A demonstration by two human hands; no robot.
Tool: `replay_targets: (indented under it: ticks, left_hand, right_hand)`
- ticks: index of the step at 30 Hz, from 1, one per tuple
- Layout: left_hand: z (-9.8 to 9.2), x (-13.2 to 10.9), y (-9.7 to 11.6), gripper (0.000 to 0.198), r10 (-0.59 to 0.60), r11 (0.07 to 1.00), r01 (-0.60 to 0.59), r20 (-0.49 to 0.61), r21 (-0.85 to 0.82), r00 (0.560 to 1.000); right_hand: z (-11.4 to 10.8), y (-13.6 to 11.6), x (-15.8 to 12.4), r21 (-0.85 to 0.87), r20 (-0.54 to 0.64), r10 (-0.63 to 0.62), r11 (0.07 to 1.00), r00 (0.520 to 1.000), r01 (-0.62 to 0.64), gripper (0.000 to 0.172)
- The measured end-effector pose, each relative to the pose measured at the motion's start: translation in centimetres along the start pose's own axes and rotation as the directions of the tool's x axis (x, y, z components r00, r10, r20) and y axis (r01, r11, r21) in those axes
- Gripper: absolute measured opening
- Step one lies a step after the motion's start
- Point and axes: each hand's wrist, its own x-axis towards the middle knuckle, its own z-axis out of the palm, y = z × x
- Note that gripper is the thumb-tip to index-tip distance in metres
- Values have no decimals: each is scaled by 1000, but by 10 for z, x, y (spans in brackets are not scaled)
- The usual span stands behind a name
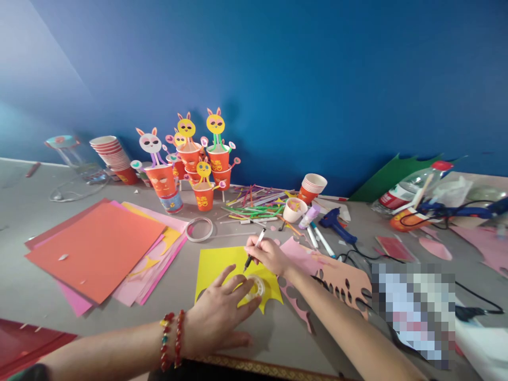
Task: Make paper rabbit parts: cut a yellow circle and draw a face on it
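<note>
A yellow sheet of paper (216,259) with round bites cut from its lower edge lies in front of me. On it sits a whitish ring (260,286) that looks like a tape roll, partly covered by fingers. My left hand (220,301) rests with fingers spread over the paper and the ring, pressing down. Gripped in my right hand (270,255) is a black-and-white pen (255,248), its tip pointing down at the paper beside the ring's upper edge. Whether the tip touches cannot be made out.
Stacked coloured paper (99,248) lies left, near a tape roll (199,229). Behind stand red paper cups (161,180) with rabbit figures and several pipe cleaners (254,203). To the right are a blue glue gun (337,225), markers (323,241), cut paper scraps (345,278) and a plastic bottle (413,185).
</note>
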Motion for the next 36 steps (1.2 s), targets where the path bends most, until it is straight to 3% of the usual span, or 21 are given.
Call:
replay_targets:
  ticks: [12, 19, 28, 36]
  left_hand:
    - [-1, 0, 1, 72, 15, 999, -15, 11, 45, 1000]
    - [-3, 2, 1, 71, 5, 999, -6, 21, 43, 1000]
    - [-2, 2, -1, 69, 2, 1000, -2, 35, 12, 999]
    - [0, 2, -3, 70, 2, 1000, -2, 17, 15, 1000]
  right_hand:
    - [1, 0, 16, -34, 216, -9, 999, 976, 17, 19]
    - [0, 1, 18, -15, 267, -24, 999, 963, 29, 20]
    - [-11, 8, 6, -10, 170, -34, 999, 985, 36, 23]
    - [-19, 10, -29, -58, -1, -30, 998, 1000, 29, 24]
